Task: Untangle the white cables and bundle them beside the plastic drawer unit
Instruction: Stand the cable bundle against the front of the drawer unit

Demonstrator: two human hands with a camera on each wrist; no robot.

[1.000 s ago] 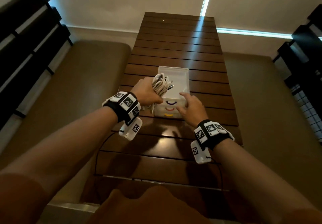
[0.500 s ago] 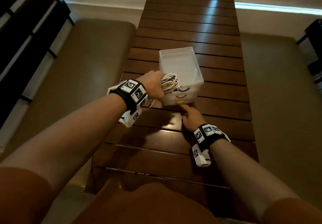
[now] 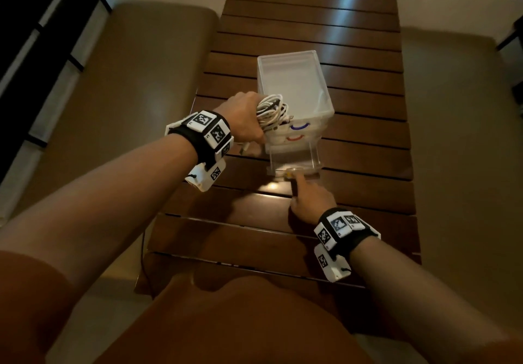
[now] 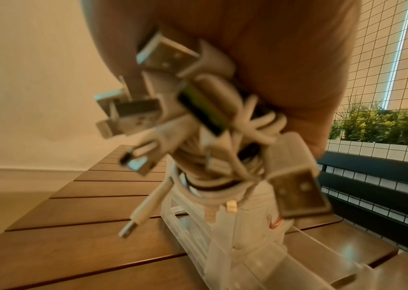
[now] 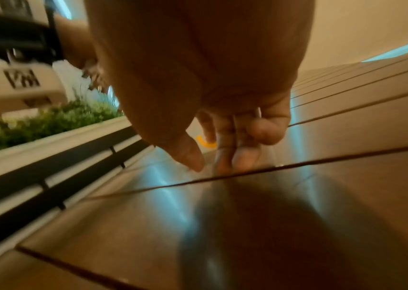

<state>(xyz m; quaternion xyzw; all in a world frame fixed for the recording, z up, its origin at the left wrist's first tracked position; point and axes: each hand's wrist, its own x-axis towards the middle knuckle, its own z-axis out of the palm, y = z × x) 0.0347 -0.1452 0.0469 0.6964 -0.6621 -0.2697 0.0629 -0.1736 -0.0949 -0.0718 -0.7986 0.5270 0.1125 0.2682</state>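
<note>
Slatted wooden table (image 3: 353, 143), white cables (image 3: 271, 111) bunched inside left hand (image 3: 243, 120) grip

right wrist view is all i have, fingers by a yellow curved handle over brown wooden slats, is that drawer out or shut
Observer: Out. In the head view the clear bottom drawer of the clear plastic drawer unit juts toward the person, with the right hand at its handle.
Operator: and the other drawers
Observer: The ones with the blue curved handle and the red curved handle sit shut.
Operator: where are the cables
Observer: The left hand grips the coiled white cables at the unit's front left corner, above the table.
</note>
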